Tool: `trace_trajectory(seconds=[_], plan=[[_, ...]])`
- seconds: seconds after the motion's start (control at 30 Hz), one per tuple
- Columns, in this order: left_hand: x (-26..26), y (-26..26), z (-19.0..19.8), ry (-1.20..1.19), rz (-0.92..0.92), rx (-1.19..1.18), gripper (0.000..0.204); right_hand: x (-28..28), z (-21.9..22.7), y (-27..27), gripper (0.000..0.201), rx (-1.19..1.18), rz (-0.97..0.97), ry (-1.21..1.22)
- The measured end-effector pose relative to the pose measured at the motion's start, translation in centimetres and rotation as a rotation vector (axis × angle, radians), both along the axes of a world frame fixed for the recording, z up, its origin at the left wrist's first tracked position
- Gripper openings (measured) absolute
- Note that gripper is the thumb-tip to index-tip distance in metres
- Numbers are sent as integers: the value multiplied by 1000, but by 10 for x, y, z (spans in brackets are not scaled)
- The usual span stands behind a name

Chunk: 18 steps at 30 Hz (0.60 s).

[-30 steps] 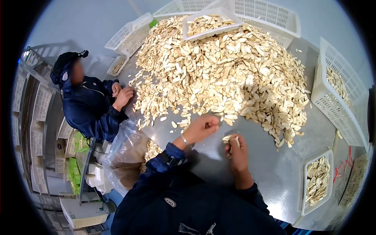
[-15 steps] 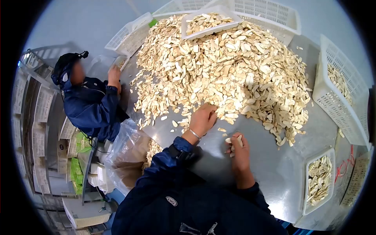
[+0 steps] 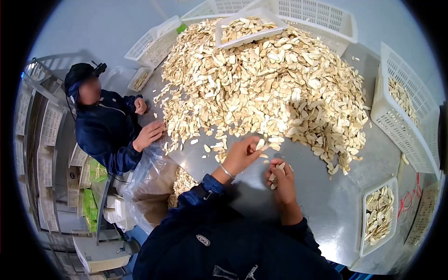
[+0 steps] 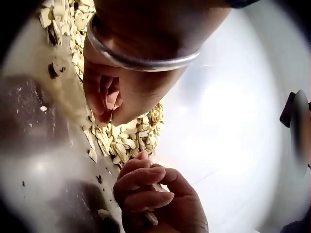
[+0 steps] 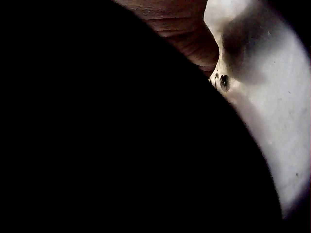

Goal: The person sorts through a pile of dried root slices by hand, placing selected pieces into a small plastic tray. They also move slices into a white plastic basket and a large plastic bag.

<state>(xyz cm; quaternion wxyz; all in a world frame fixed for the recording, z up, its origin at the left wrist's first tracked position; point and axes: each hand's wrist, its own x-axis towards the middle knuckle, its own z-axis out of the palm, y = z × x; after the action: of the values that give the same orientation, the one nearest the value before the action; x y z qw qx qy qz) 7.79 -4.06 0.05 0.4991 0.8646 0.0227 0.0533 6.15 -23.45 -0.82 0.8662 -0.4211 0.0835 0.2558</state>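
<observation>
A big heap of pale, dried-looking slices [image 3: 233,88] covers the back of a metal table [image 3: 317,200]. At the heap's near edge my left hand [image 3: 239,157], with a silver bangle on the wrist, pinches one pale slice [image 3: 260,144] between thumb and fingers. Just right of it and closer to me, my right hand [image 3: 284,186] holds several slices [image 3: 278,171] in curled fingers. In the left wrist view, the right hand [image 4: 160,196] shows below the left hand [image 4: 121,92], a slice poking out between its fingers. Black fills most of the right wrist view.
A white tray [image 3: 224,43] of slices sits on the heap. Another tray [image 3: 395,200] stands at the right, below a tall white basket [image 3: 406,135]. More baskets line the back. At left, another person [image 3: 105,126] works beside a clear plastic bag [image 3: 144,186].
My left hand reached into the heap's edge, then drew back with a slice. My right hand stays nearly in place. The other person's hand went to the small tray and came back.
</observation>
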Motion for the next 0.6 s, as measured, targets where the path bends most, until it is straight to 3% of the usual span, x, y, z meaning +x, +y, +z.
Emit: trace_trajectory(seconds=[0.23,0.47,0.6], plan=[[-19,-8,14,-69,9,15,15,2,0,-1,17,-56,30,-2],[-30,-11,19,100,-182,-48,18,-1,-2,0,18,-263,21,-203],[-34,-16,9,261,-163,-355,23,-2,-9,2,15,-338,-3,-251]])
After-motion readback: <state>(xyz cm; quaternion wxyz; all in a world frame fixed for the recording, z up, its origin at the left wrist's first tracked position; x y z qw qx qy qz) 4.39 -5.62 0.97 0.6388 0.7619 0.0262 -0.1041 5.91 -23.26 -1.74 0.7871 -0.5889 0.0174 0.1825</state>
